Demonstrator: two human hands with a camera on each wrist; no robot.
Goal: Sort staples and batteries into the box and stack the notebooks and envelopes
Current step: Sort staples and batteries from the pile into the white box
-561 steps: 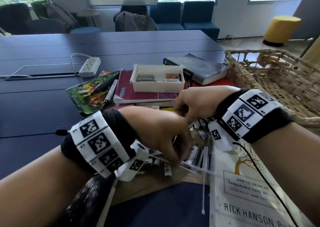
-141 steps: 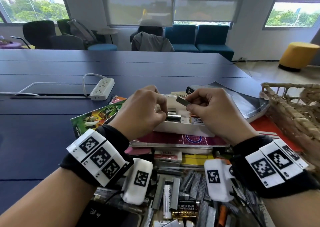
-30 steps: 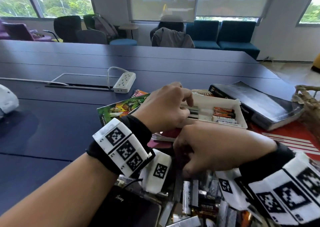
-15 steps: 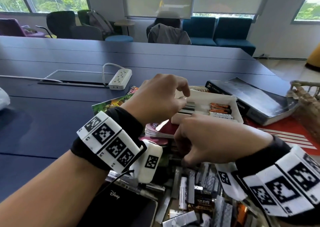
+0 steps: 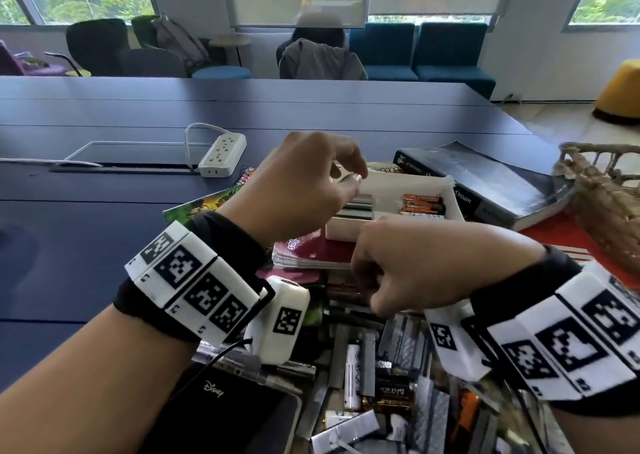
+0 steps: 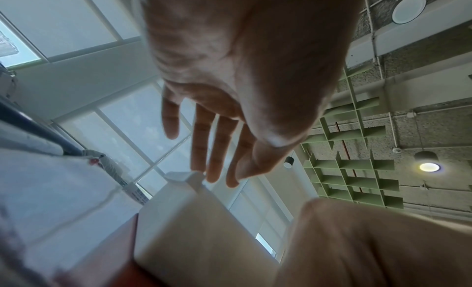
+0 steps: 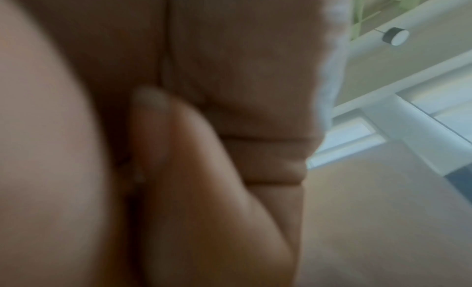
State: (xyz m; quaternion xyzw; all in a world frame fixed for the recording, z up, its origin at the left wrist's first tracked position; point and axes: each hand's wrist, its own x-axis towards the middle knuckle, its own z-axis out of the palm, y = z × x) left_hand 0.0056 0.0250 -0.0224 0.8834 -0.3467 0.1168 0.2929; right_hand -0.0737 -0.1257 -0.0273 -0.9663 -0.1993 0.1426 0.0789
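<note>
The white box (image 5: 341, 232) sits on a maroon notebook (image 5: 311, 253); staple strips (image 5: 358, 207) lie in its left half and orange batteries (image 5: 420, 204) in its right. My left hand (image 5: 348, 180) hovers just above the staple side, fingers loosely bent and empty. In the left wrist view its fingers (image 6: 219, 170) hang straight over the box (image 6: 184, 220). My right hand (image 5: 370, 291) reaches down into the pile of loose staples and batteries (image 5: 367, 367). Its fingers are curled tight against the thumb (image 7: 153, 142), apparently on a staple strip that the hand hides.
A green picture notebook (image 5: 204, 207) pokes out left of the maroon one. Behind the box lies a black book (image 5: 485, 180), with a wicker basket (image 5: 602, 190) at the right edge. A power strip (image 5: 223, 155) is further back, and a black Disney case (image 5: 221, 415) is at the near left.
My left hand has lifted off the staples in the box and its fingers have loosened. The right hand stays curled in the pile, barely shifted.
</note>
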